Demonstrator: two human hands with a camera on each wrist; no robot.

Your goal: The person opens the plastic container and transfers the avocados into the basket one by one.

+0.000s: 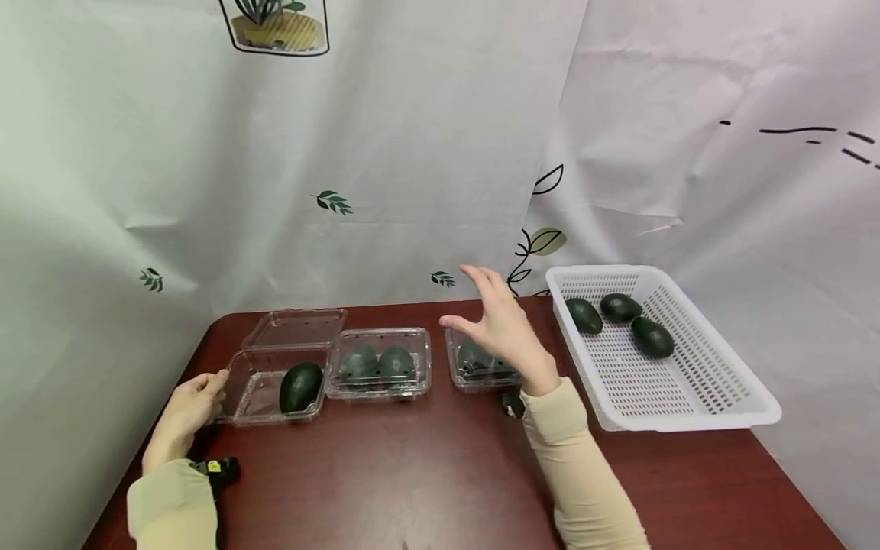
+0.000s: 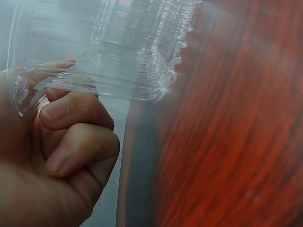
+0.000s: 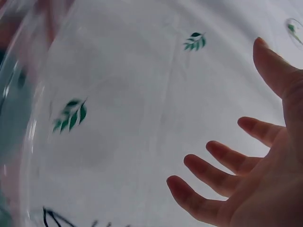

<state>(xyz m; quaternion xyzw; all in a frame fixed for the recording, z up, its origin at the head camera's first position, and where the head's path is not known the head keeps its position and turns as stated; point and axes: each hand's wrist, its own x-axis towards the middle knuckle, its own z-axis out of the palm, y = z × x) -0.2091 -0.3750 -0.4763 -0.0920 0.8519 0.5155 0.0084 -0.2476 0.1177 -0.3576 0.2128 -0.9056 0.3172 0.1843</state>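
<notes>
At the table's left, my left hand [image 1: 189, 409] grips the left edge of a clear plastic clamshell container [image 1: 257, 418]. The lid [image 1: 297, 330] is folded back, and one dark green avocado [image 1: 301, 387] lies in its right half. In the left wrist view, the thumb and index finger pinch the clear rim [image 2: 71, 86] while other fingers curl below. My right hand [image 1: 505, 328] hovers with fingers spread over a lidded clamshell [image 1: 473, 384] that it partly hides; dark avocados show through the plastic. It holds nothing, as the right wrist view [image 3: 255, 179] also shows.
Between the hands stands another lidded clamshell [image 1: 378, 394] with two avocados inside. On the right a white perforated basket [image 1: 694, 420] holds three avocados [image 1: 651, 338]. A patterned white curtain [image 1: 412, 153] hangs behind the dark red table [image 1: 385, 473].
</notes>
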